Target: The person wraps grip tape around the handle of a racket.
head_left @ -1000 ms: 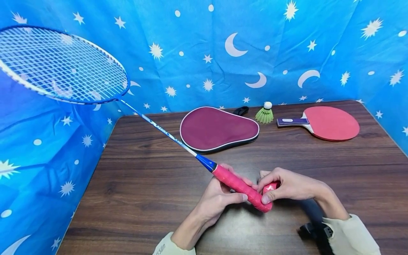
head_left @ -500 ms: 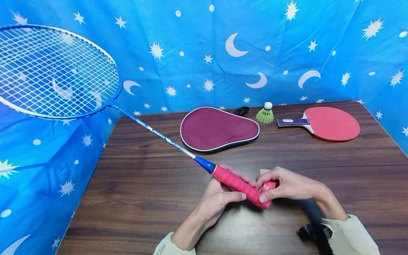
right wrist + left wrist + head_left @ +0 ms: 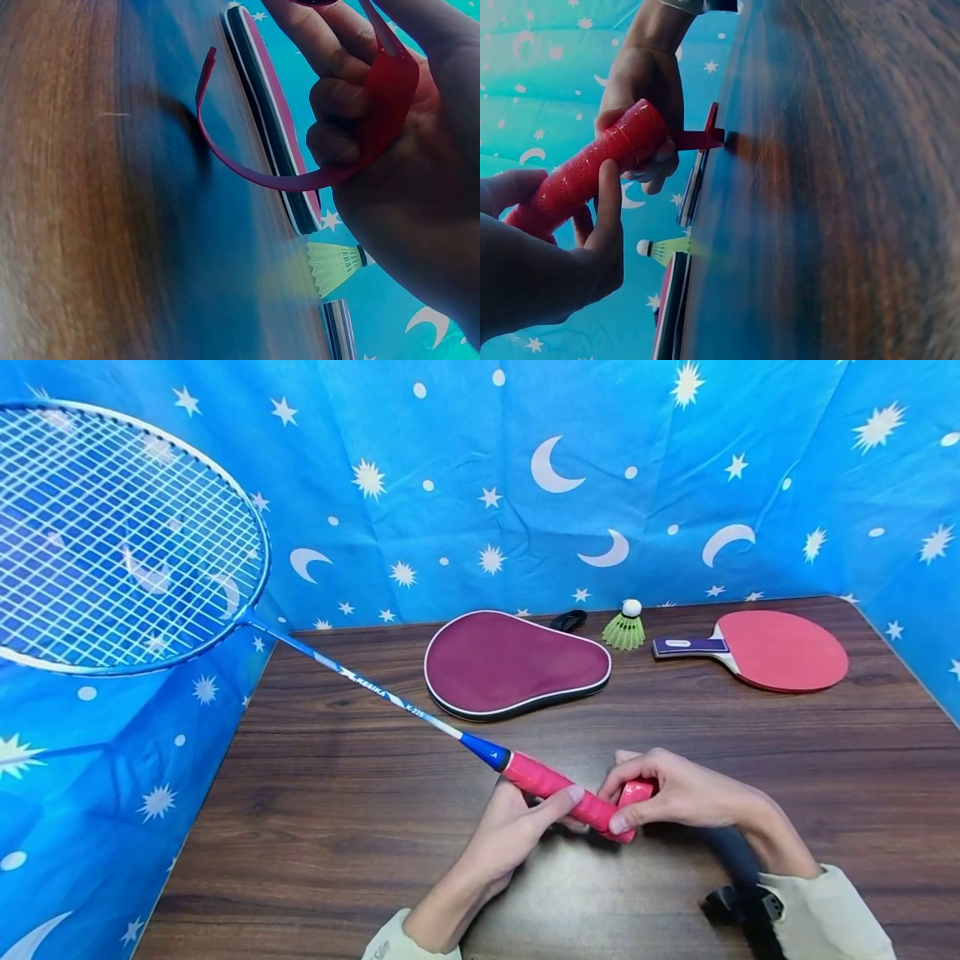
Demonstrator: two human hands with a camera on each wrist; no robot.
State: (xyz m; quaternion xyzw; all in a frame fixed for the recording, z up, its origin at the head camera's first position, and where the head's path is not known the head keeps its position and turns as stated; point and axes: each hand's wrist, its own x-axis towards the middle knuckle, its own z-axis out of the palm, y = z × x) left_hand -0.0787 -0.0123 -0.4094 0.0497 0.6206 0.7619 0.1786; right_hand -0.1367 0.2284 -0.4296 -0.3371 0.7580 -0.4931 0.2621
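Observation:
A blue and white badminton racket [image 3: 375, 687] is held aloft at a slant, its strung head at upper left and its red-wrapped handle toward me. My left hand [image 3: 504, 839] grips the handle, thumb lying across the top and fingers partly hidden beneath. At the butt end, my right hand [image 3: 678, 793] pinches with thumb and forefinger, holding red grip tape [image 3: 637, 792]. In the right wrist view the tape [image 3: 384, 97] runs through the palm under curled fingers, and its loose end curves away. The left wrist view shows the perforated red wrap [image 3: 574, 180] around the handle.
On the brown wooden table [image 3: 337, 860], a maroon paddle case [image 3: 517, 664] lies behind the hands. Right of it stand a yellow-green shuttlecock [image 3: 624, 628] and a red table tennis paddle [image 3: 783, 650], which lies flat. A blue curtain [image 3: 465, 485] with stars and moons encloses the table.
The racket has turned about its handle, its head swinging left and lower. My left thumb has shifted up onto the top of the handle. My right hand stays at the butt with the tape.

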